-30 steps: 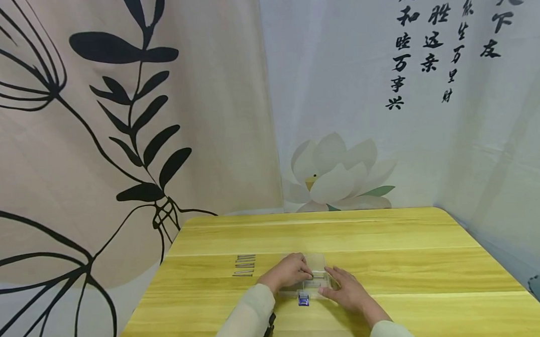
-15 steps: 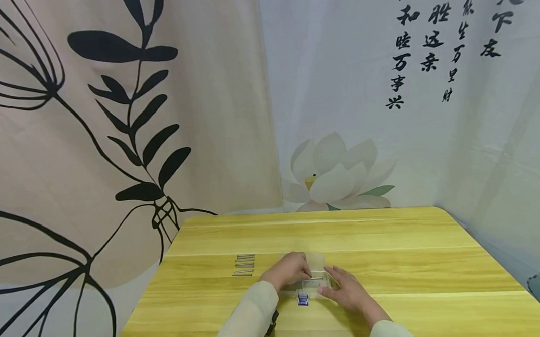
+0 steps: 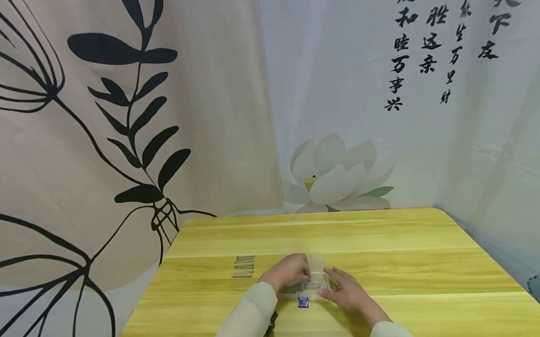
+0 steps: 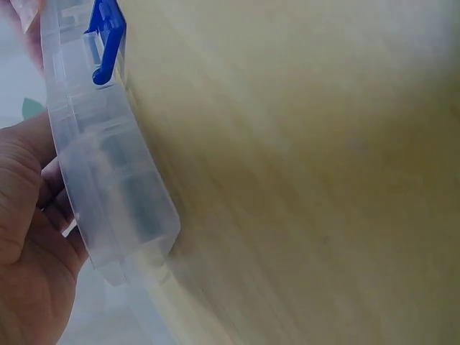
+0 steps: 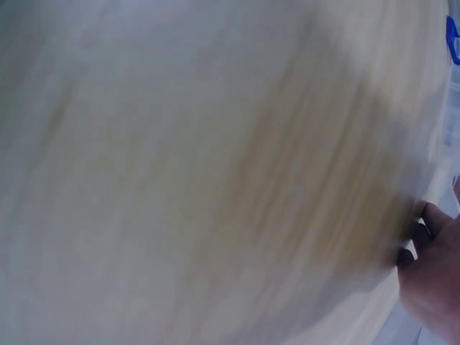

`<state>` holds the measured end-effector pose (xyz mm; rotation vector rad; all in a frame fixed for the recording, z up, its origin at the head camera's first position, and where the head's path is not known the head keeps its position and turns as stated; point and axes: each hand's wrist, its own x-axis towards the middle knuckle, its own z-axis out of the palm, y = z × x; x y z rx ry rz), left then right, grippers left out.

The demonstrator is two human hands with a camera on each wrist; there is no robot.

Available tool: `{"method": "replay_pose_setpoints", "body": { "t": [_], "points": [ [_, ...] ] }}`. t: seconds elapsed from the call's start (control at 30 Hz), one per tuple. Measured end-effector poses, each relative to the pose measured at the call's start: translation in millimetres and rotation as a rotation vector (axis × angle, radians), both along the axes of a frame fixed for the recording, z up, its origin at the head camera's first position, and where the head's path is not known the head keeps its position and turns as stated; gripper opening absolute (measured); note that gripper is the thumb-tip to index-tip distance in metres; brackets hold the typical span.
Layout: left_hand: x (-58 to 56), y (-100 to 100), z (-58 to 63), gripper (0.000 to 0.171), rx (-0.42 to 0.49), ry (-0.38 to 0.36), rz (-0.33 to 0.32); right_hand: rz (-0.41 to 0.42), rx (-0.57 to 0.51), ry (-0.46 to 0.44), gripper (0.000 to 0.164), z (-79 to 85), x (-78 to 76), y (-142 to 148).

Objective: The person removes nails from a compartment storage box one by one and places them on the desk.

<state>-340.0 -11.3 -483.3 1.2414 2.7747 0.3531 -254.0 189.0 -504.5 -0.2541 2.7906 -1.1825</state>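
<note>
A clear plastic compartment box (image 3: 312, 287) lies on the table with its lid (image 3: 317, 263) swung open to the back and a blue latch (image 3: 303, 301) at the front. My left hand (image 3: 291, 269) reaches down into it, fingers bent together. Whether a nail is between those fingertips is hidden. In the left wrist view, the left hand (image 4: 29, 230) shows behind the box's translucent wall (image 4: 118, 180). My right hand (image 3: 348, 289) holds the box's right end, thumb at the front and fingers farther back. Several thin metal nails (image 3: 244, 266) lie in a column left of the box.
The light wooden table (image 3: 414, 262) reaches back to a printed curtain (image 3: 222, 115). A dark strap-like object (image 3: 271, 323) shows beside the left sleeve (image 3: 245, 318). In the right wrist view, the blurred tabletop (image 5: 215, 180) fills most of the picture.
Half a second ago a nail showed at my left fingertips over the box; now it is out of sight, and that hand sits slightly lower. The right hand keeps its place.
</note>
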Motion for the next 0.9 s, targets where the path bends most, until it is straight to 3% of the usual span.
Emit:
{"method": "replay_pose_setpoints", "body": {
  "t": [0.33, 0.57, 0.7, 0.9],
  "points": [
    [-1.8, -2, 5.4, 0.007, -0.017, -0.038, -0.013, 0.003, -0.004, -0.026, 0.071, -1.4, 0.2, -1],
    [-3.4, -8, 5.0, 0.013, 0.091, -0.083, 0.006, 0.004, 0.016, -0.004, 0.071, 0.6, 0.5, -2],
    [-6.1, -13, 4.0, 0.014, 0.162, -0.125, 0.049, -0.002, 0.024, 0.004, 0.071, -0.5, 0.5, -3],
    [-9.1, -24, 13.2, 0.012, 0.276, -0.213, 0.128, -0.031, 0.018, 0.0, 0.073, -0.2, 1.7, -4]
  ]
}}
